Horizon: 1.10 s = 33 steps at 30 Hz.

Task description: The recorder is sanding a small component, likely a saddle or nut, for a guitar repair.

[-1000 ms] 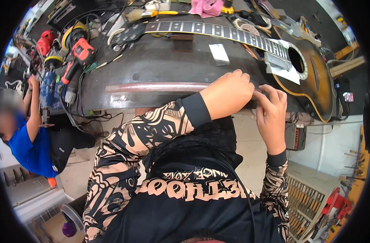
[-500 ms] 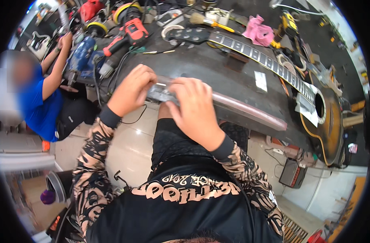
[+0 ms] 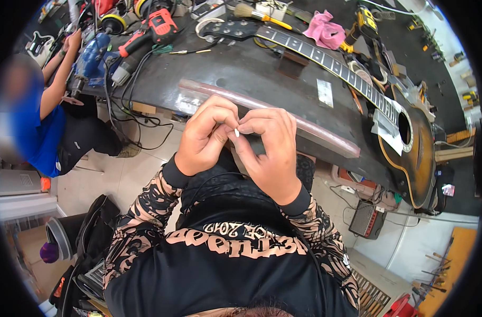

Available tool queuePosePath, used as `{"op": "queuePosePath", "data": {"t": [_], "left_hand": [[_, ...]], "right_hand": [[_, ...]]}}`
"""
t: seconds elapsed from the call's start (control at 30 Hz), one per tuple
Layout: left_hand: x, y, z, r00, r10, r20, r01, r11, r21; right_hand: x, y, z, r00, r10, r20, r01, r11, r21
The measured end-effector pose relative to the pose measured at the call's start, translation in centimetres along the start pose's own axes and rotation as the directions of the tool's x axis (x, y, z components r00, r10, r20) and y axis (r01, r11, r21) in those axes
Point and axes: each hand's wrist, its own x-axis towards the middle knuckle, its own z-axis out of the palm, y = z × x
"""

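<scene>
In front of my chest, just off the bench's near edge, my left hand (image 3: 206, 137) and my right hand (image 3: 272, 153) meet at the fingertips. Between them is a small white piece (image 3: 237, 132), pinched by both thumbs and forefingers; its kind is too small to make out. Behind my hands a long pinkish-brown bar (image 3: 309, 126) with a glossy face lies along the bench edge. My fingers hide part of its middle.
An acoustic guitar (image 3: 424, 158) rests at the right of the dark bench (image 3: 241, 68), its neck on a brown block (image 3: 292, 64). Power tools, including a red-black one (image 3: 159, 29), crowd the left with cables. A pink cloth (image 3: 325, 31) lies behind. A person in blue (image 3: 29, 127) works at left.
My hands have come off the bar's left end and back toward me, the left one moving right. They now meet around a small white piece. The view has shifted slightly.
</scene>
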Motion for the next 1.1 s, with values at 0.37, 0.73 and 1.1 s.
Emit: {"op": "queuePosePath", "data": {"t": [0.37, 0.73, 1.1], "left_hand": [[1.5, 0.6, 2.7, 0.993, 0.080, 0.083, -0.078, 0.997, -0.024], [0.2, 1.5, 2.6, 0.992, -0.026, 0.121, 0.042, 0.991, -0.128], [0.5, 3.5, 3.8, 0.883, -0.434, 0.178, 0.451, 0.678, -0.581]], "right_hand": [[-1.3, -0.6, -4.0, 0.997, -0.026, -0.067, 0.022, 0.998, -0.065], [-2.3, -0.3, -3.4, 0.995, 0.077, -0.060, -0.073, 0.995, 0.064], [-2.0, -1.4, -4.4, 0.971, 0.236, -0.030, -0.236, 0.972, -0.004]]}}
